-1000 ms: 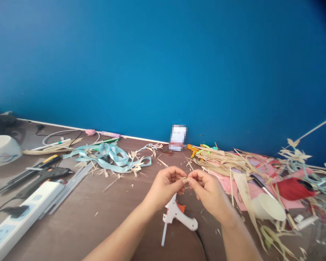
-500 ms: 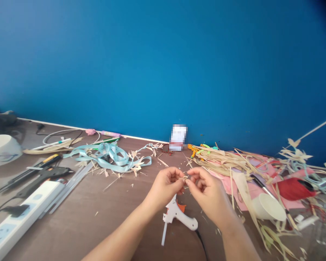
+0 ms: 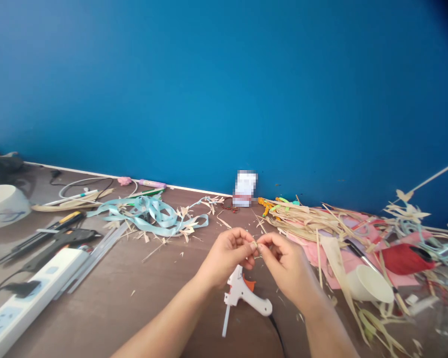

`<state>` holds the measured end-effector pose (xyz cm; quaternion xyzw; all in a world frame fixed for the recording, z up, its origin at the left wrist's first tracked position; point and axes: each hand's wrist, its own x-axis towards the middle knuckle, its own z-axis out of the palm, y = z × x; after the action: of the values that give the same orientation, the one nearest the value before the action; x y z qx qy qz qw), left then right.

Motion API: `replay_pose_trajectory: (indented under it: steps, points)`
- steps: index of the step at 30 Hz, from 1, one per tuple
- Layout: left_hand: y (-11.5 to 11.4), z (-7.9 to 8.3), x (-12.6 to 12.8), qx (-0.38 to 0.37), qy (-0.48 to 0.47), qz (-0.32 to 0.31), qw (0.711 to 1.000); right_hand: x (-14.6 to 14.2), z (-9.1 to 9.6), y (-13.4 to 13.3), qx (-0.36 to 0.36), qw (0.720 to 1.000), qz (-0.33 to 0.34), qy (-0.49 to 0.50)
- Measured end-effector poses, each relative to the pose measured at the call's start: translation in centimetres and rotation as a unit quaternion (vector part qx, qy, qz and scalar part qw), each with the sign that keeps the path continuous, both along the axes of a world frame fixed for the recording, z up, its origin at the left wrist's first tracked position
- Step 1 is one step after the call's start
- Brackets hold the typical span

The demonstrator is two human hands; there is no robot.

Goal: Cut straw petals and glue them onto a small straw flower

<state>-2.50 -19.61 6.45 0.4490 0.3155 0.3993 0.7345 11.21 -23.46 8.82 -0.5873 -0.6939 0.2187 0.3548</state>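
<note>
My left hand (image 3: 229,253) and my right hand (image 3: 283,258) meet fingertip to fingertip above the table. Both are closed in a pinch on a tiny pale yellowish piece (image 3: 255,244), too small and too covered by the fingers to name. Just below them on the table lies a white hot glue gun (image 3: 252,299) with an orange trigger and a clear glue stick (image 3: 226,320) sticking out of its back end. My hands hide its nozzle.
Left stand a white power strip (image 3: 33,303), a black glue gun (image 3: 65,243), loose glue sticks (image 3: 100,256) and blue ribbon (image 3: 160,214). On the right are dried husk strips (image 3: 302,219), a white cup (image 3: 369,283) and a red spool (image 3: 405,258). Behind rises a blue wall (image 3: 224,99).
My fingertips have shifted slightly and come closer together around the small piece. The glue gun and the other things lie where they were.
</note>
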Motion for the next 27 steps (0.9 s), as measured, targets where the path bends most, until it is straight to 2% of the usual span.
replay_pose_trajectory:
  steps: [6,12,16,22,27]
  points:
    - [-0.06,0.1,0.01,0.023,0.008,0.015,1.0,0.04,-0.08,-0.01,-0.012,1.0,0.011,-0.01]
    - [-0.11,-0.16,0.21,0.029,0.022,0.014,0.999,-0.15,-0.33,-0.13,0.002,1.0,-0.03,0.007]
    - [-0.24,-0.05,0.24,0.027,0.014,0.006,1.0,-0.26,-0.32,-0.13,0.004,1.0,-0.01,0.01]
    - [-0.23,0.2,0.11,-0.049,-0.047,-0.056,0.996,0.09,-0.63,0.07,-0.025,0.999,0.006,0.026]
    - [0.17,-0.41,0.06,-0.159,-0.136,-0.109,0.972,0.25,-0.72,0.1,-0.046,0.998,0.021,0.046]
